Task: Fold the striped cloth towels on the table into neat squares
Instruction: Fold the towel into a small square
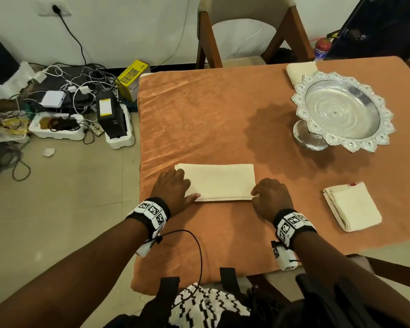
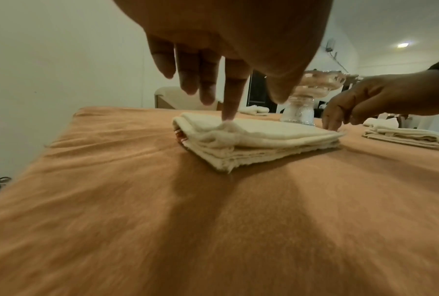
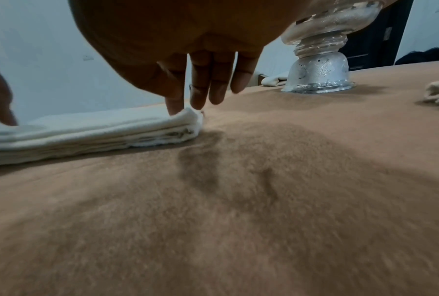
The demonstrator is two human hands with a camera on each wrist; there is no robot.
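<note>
A: Reference item: the silver pedestal bowl, which is standing on the desk under an orange cover. Where is the cream towel lying in relation to it?

B: It is lying flat on the near side of the bowl and off to the left of it, folded into a layered rectangle. A red stripe is showing at its left fold in the left wrist view.

A: Status of the left hand?

B: It is resting on the towel's left end. The fingers are extended and slightly spread; one fingertip is pressing the top layer, and the cloth is puckering beneath it. Nothing is being gripped.

A: And the right hand?

B: It is sitting at the towel's near right corner, the corner closest to the bowl. Its fingers are pointing down, close together and nearly straight, and the tips are touching the corner edge. They are not closing round anything.

A: Other towels?

B: A folded square towel is lying nearer than the bowl, slightly to its right. Another folded towel is lying just beyond the bowl, partly hidden by its rim.
</note>
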